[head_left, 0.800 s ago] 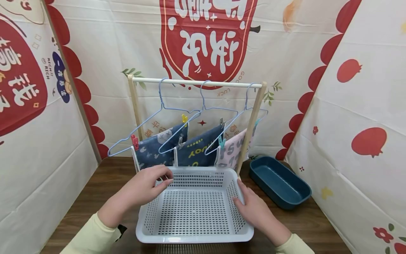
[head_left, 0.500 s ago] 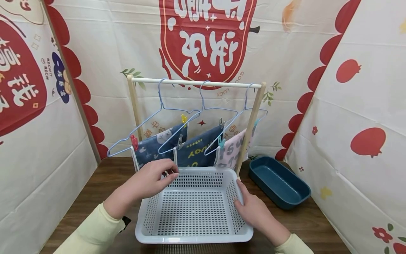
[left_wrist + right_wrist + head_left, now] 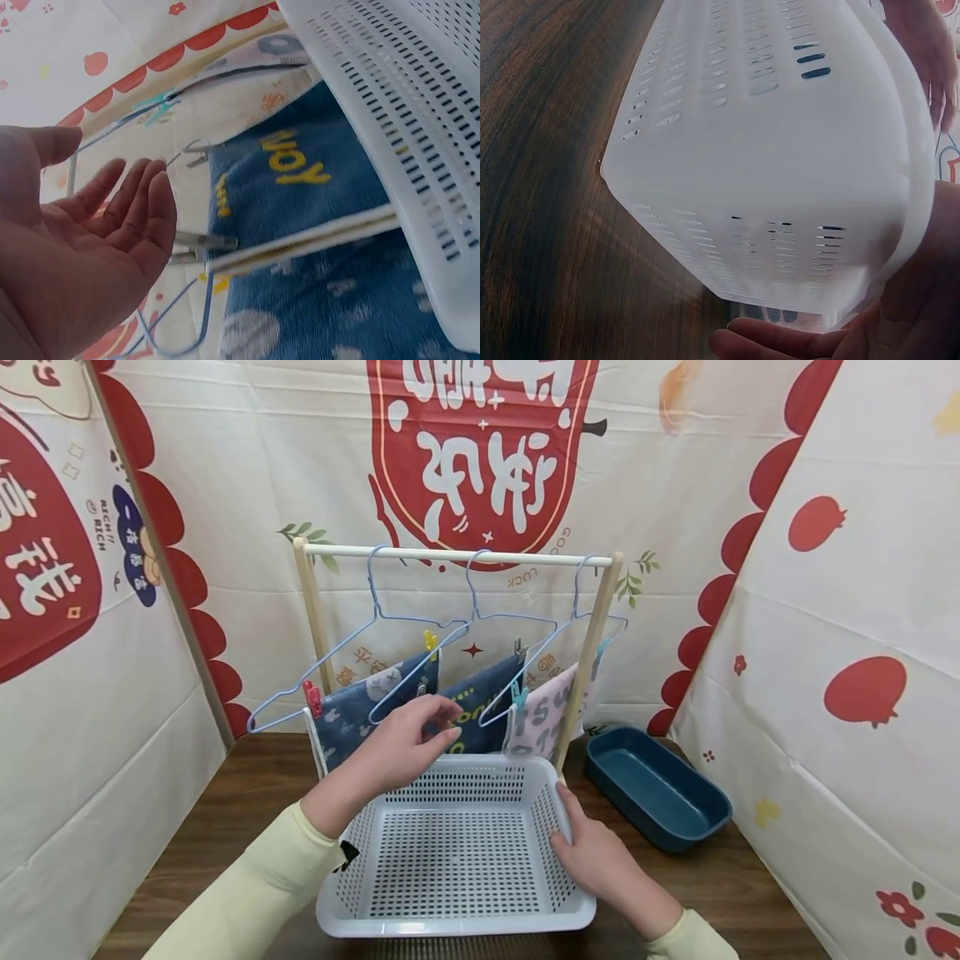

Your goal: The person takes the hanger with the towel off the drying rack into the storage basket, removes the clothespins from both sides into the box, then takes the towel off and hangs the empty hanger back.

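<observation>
My left hand [image 3: 408, 739] hovers above the back rim of a light grey perforated plastic basket [image 3: 450, 929], fingers loosely bent around nothing. In front of it hangs a navy towel with yellow letters [image 3: 491, 727]; the left wrist view shows this hand [image 3: 112, 217] apart from the towel and its grey clothespin [image 3: 206, 240]. My right hand [image 3: 596, 852] grips the basket's right rim, thumb inside and fingers outside. A navy patterned towel [image 3: 367, 702] and a pink lettered towel [image 3: 543, 718] hang on either side, clipped to blue wire hangers.
A wooden rack with a white bar [image 3: 427, 553] stands behind the basket and carries the hangers. Red [image 3: 312, 699], yellow [image 3: 431, 644] and teal [image 3: 519, 695] clothespins hold towel corners. A dark teal tray [image 3: 652, 789] sits at right on the brown table [image 3: 187, 860]. Printed cloth walls enclose the area.
My left hand has risen from the basket's back left corner, moving right and forward towards the middle towel. My right hand stays on the basket rim. The view has shifted slightly.
</observation>
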`<state>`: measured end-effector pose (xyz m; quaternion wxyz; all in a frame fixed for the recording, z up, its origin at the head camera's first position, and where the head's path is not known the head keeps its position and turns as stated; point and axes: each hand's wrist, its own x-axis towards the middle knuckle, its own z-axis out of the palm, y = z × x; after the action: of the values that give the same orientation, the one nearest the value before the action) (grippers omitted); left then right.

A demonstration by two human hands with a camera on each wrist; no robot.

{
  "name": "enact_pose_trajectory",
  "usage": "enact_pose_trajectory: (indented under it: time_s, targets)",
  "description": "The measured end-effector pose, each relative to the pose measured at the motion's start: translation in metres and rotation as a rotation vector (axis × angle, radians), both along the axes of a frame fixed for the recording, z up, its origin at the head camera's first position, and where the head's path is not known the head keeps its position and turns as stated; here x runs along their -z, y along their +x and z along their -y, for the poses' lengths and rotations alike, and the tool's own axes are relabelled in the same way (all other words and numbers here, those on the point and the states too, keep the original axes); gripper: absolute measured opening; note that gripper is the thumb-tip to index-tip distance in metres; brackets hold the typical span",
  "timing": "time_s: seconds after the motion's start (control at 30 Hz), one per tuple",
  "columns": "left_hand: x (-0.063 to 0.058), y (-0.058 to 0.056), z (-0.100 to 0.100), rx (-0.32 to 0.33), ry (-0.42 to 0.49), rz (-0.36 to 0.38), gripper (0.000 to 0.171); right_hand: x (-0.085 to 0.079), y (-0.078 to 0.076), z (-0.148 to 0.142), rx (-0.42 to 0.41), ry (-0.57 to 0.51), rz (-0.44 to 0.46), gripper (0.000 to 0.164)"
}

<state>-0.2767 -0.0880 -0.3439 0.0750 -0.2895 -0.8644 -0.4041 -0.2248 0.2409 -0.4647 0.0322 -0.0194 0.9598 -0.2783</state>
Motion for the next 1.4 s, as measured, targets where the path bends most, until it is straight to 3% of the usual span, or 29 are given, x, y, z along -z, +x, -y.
enact_pose_trajectory:
  time_s: [0.23, 0.5, 0.7, 1.03, 1.4]
  targets:
    - [-0.008, -0.013, -0.028, -0.022, 0.015, 0.065, 0.047, -0.001, 0.001, 0.001, 0.006, -0.035, 0.024, 0.080]
    - [-0.023, -0.023, -0.055, -0.064, -0.028, 0.081, 0.059, -0.002, 0.002, 0.001, 0.014, -0.025, 0.028, 0.080]
    - [-0.024, -0.030, -0.070, -0.076, -0.008, 0.112, 0.064, -0.003, 0.002, 0.002, 0.013, -0.020, 0.031, 0.080]
    - [-0.018, -0.041, -0.092, -0.087, -0.032, 0.065, 0.054, -0.004, 0.003, 0.001, 0.025, -0.030, 0.051, 0.079]
    - [-0.011, -0.046, -0.094, -0.104, -0.023, -0.036, 0.043, -0.004, 0.004, 0.002, 0.018, -0.024, 0.036, 0.079]
